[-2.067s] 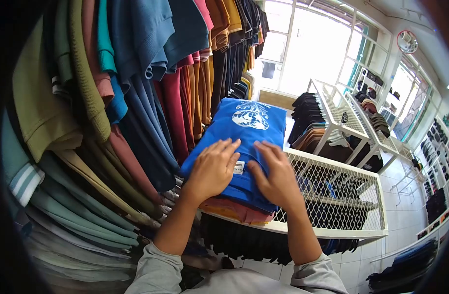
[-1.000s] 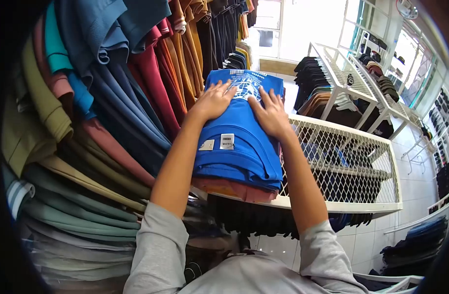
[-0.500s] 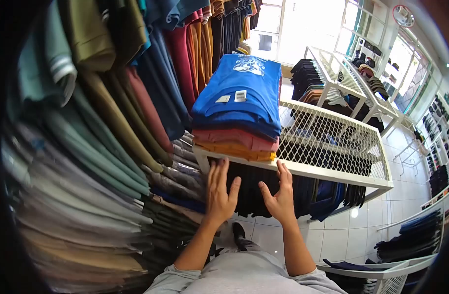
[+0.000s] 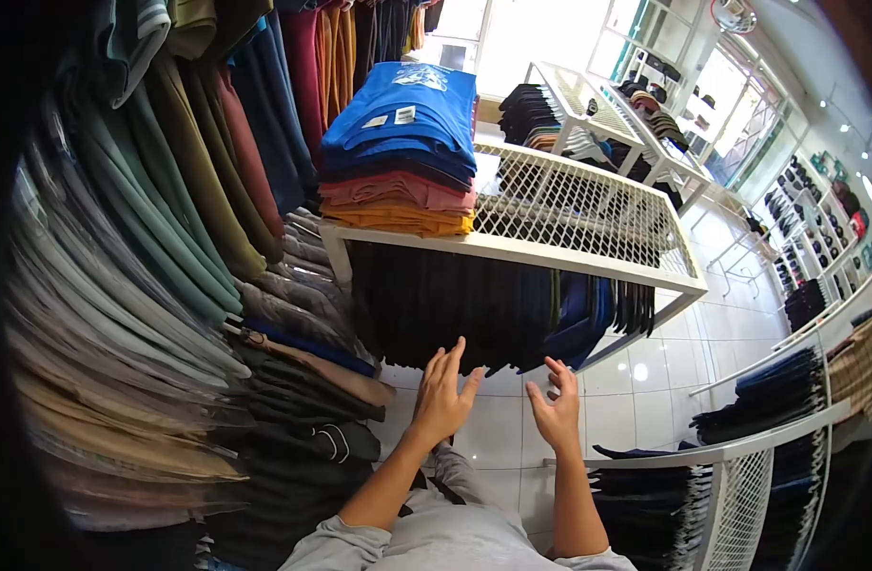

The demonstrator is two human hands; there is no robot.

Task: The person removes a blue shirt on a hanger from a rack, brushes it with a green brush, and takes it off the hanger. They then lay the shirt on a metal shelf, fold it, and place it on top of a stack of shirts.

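Observation:
A stack of folded shirts, blue [image 4: 398, 119] on top with red, pink and orange [image 4: 398, 221] below, lies on the left end of a white mesh-topped rack [image 4: 588, 205]. Two small tags show on the top shirt. My left hand [image 4: 445, 395] is in the air in front of the dark clothes [image 4: 445, 295] hanging under the mesh, empty, fingers apart. To its right, my right hand [image 4: 556, 404] is also raised and empty, its fingers spread and slightly bent. Neither hand touches the stack.
Hanging clothes in green, olive and blue [image 4: 284, 124] fill the left side, with plastic-covered garments [image 4: 103, 333] below. Another white rack [image 4: 731, 504] stands at the lower right. Farther back are more racks [image 4: 588, 105] and wall shelves [image 4: 816, 228].
Both hands have come away from the front edge beneath the stack and are now lower in view. The view has shifted, so the stack and rack appear farther up and left.

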